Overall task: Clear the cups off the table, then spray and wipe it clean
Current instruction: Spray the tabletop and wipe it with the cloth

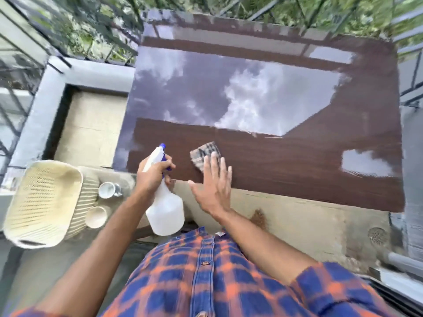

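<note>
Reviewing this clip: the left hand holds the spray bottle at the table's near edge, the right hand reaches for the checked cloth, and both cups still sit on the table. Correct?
Not quite. The head view shows both cups off the table, down beside the cream basket. The rest holds: the left hand grips the spray bottle, and the right hand reaches for the checked cloth.

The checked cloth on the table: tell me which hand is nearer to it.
Right. The right hand lies open with its fingertips over the checked cloth; the left hand is off to the cloth's left, closed around the spray bottle.
</note>
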A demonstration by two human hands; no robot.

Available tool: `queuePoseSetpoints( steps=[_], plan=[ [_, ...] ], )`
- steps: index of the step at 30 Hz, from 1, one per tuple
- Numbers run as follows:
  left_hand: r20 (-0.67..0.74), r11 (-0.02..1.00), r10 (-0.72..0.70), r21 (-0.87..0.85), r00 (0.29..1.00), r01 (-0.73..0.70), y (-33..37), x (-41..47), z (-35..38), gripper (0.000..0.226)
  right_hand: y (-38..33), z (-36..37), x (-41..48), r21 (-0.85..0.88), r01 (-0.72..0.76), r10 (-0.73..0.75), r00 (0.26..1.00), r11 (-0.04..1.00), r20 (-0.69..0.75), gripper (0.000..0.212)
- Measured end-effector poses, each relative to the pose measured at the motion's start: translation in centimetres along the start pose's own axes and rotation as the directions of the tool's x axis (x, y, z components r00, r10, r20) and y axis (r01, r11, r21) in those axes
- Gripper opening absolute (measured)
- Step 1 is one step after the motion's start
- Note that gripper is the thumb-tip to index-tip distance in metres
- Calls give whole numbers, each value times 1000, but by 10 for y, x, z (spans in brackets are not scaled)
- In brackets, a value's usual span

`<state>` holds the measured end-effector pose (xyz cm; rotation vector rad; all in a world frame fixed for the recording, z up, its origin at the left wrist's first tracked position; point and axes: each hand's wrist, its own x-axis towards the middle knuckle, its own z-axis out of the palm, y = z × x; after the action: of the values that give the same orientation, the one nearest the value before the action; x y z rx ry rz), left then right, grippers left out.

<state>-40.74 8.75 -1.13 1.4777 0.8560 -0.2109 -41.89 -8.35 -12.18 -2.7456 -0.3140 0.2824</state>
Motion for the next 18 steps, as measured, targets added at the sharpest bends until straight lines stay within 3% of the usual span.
queuePoseSetpoints(
  steps=[6, 9, 11, 13, 16, 18],
  plan=[
    [-111, 993, -57, -108, 992, 45, -8, 7, -102, 11, -87, 29, 18, -78, 315, -298, 938, 946, 180, 84],
    [-200, 986, -71, -163, 977, 39, -14, 9, -138, 12, -119, 34, 41, 63, 485, -486, 844, 872, 229, 79],
    [-276, 966, -103, -257, 956, 30, -20, 10, -158, 12, -141, 24, 55, 187, 499, -532, 811, 846, 245, 71],
    [-347, 930, -150, -368, 926, 13, -24, 9, -176, 14, -167, 14, 63, 350, 395, -489, 839, 849, 239, 62],
    [-426, 879, -200, -475, 882, -30, -28, 1, -199, 17, -201, 12, 77, 475, 42, -275, 859, 879, 433, 50],
    [-499, 864, -232, -501, 835, -59, -33, -6, -210, 15, -216, 15, 82, 512, -113, -193, 839, 852, 508, 31]
  ],
)
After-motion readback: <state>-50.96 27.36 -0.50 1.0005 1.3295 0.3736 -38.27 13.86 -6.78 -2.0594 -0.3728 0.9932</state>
